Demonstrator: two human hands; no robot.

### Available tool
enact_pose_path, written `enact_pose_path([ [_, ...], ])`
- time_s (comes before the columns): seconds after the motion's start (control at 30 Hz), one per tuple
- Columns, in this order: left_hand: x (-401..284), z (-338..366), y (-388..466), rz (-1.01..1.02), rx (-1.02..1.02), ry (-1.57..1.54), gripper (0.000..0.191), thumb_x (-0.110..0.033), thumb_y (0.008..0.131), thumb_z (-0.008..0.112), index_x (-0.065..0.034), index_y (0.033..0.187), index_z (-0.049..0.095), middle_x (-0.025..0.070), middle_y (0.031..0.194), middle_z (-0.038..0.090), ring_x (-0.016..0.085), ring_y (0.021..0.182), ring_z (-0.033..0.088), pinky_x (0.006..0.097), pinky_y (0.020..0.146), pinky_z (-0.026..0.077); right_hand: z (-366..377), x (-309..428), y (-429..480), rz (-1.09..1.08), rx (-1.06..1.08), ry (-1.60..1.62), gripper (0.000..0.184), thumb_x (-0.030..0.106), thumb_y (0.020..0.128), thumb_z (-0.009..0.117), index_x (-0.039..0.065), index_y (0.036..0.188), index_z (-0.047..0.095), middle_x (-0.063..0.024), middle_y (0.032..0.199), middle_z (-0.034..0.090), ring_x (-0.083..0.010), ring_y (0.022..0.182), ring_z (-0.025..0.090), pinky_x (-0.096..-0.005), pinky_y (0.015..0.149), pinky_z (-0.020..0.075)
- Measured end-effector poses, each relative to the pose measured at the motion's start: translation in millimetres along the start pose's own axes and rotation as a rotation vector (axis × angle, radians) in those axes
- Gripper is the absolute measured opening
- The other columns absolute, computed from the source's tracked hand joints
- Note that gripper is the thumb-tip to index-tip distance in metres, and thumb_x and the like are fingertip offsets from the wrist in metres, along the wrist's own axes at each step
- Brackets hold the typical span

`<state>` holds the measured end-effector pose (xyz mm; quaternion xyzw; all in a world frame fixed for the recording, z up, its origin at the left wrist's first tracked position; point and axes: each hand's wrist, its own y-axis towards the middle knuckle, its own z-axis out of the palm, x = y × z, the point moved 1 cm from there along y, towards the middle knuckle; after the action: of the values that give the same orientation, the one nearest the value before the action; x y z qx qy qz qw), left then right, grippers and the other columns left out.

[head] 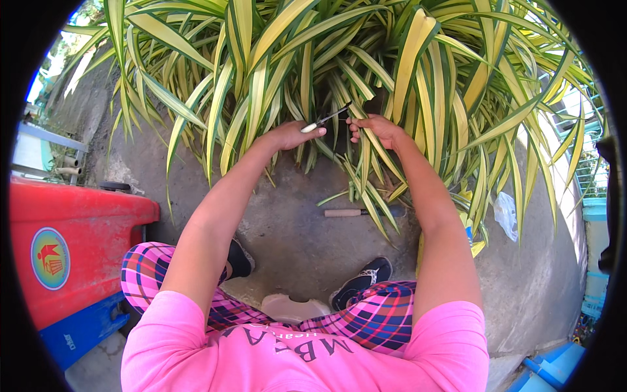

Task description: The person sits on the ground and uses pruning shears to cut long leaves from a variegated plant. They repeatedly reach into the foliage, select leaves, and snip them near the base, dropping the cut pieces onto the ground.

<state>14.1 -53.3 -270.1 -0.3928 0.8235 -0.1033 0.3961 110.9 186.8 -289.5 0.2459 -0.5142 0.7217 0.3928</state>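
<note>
My left hand point(293, 135) is closed around the pale handle of a small cutting tool point(335, 114), perhaps a knife. Its thin, dark-tipped blade points up and right, towards my other hand. Between the fingers of my right hand point(377, 130) is a long leaf striped yellow and green point(374, 143), which hangs down past the palm. Both hands are at the lower front of a large, dense variegated plant point(303, 63). Shadow and leaves hide the base of its stems. On the concrete below lies a hand tool with a wooden handle point(342, 212), its dark blade partly covered by leaves.
At left stand a red plastic bin point(93, 215) and a blue one point(83, 333). A crumpled clear plastic bag point(505, 215) lies at right, near a yellow packet point(466, 220) partly behind my arm. A pale stool point(294, 307) shows between my legs.
</note>
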Motion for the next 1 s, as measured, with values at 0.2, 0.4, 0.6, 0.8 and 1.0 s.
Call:
enact_pose_path([
  [0.2,-22,-2,13,0.053,0.15,-0.01,0.101,-0.085,0.073,0.035,0.0023,0.121,0.054,0.0229,0.113,0.059,0.034,0.108,0.056,0.042,0.091,0.043,2,1,0,0.001,0.153,0.032,0.028,0.012,0.091,0.056,-0.001,0.115,0.051,-0.0007,0.08,0.056,-0.0105,0.066,0.055,-0.0311,0.077,0.0542],
  [0.4,-29,-6,14,0.102,0.145,-0.02,0.101,-0.085,0.073,0.035,0.001,0.121,0.054,0.0209,0.111,0.06,0.032,0.107,0.056,0.0408,0.091,0.043,-6,10,-7,0.015,0.205,0.08,0.025,0.011,0.093,0.053,-0.002,0.114,0.051,0.0011,0.076,0.051,-0.008,0.063,0.05,-0.0312,0.076,0.053],
  [0.6,-21,-14,7,0.048,0.084,-0.034,0.093,-0.081,0.076,0.039,-0.002,0.123,0.054,0.019,0.112,0.06,0.031,0.108,0.056,0.0403,0.09,0.044,-8,15,-8,0.075,0.279,0.175,0.025,0.008,0.091,0.053,-0.004,0.113,0.051,0.0001,0.075,0.052,-0.0086,0.06,0.051,-0.0324,0.072,0.0531],
  [0.8,-36,-14,25,0.183,-0.01,-0.026,0.088,-0.08,0.073,0.045,-0.0013,0.111,0.059,0.0208,0.103,0.063,0.033,0.098,0.061,0.0415,0.084,0.046,-5,13,-7,0.127,0.355,0.251,0.022,0.007,0.093,0.05,-0.004,0.112,0.05,0.0006,0.073,0.049,-0.0078,0.056,0.047,-0.0297,0.065,0.0494],
  [1.0,-43,-11,34,0.134,-0.156,0.239,0.077,-0.076,0.073,0.052,-0.0024,0.09,0.067,0.0197,0.086,0.066,0.035,0.083,0.064,0.0415,0.075,0.05,-13,10,-9,0.195,0.252,0.202,0.019,0.008,0.095,0.046,-0.004,0.11,0.049,0.0012,0.07,0.045,-0.0069,0.054,0.04,-0.0252,0.056,0.0387],
])
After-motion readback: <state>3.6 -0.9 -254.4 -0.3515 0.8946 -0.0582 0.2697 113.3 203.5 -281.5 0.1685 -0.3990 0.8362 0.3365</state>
